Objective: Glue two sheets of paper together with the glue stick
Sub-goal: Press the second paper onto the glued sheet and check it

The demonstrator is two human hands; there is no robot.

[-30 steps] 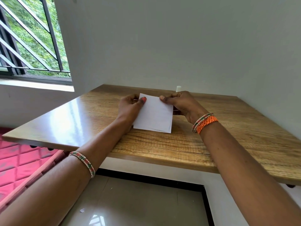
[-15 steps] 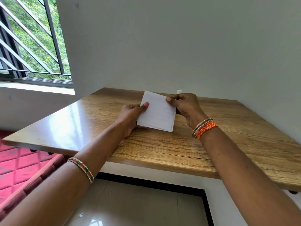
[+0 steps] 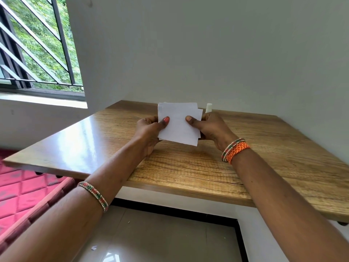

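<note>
Two small white sheets of paper (image 3: 178, 123) are held together, tilted up off the wooden table (image 3: 188, 167). The rear sheet sticks out a little at the right edge. My left hand (image 3: 151, 129) pinches the left side, thumb on the front. My right hand (image 3: 209, 127) pinches the right side the same way. A white glue stick (image 3: 208, 107) stands upright on the table near the wall, just behind my right hand, and its lower part is hidden.
A white wall runs along the back and right of the table. A barred window (image 3: 37, 53) is at the left. A red quilted mattress (image 3: 22, 195) lies beside the table's left edge, and tiled floor shows below.
Both hands have lifted the sheets off the table and tipped them upright toward me. The rear sheet now shows at the right edge.
</note>
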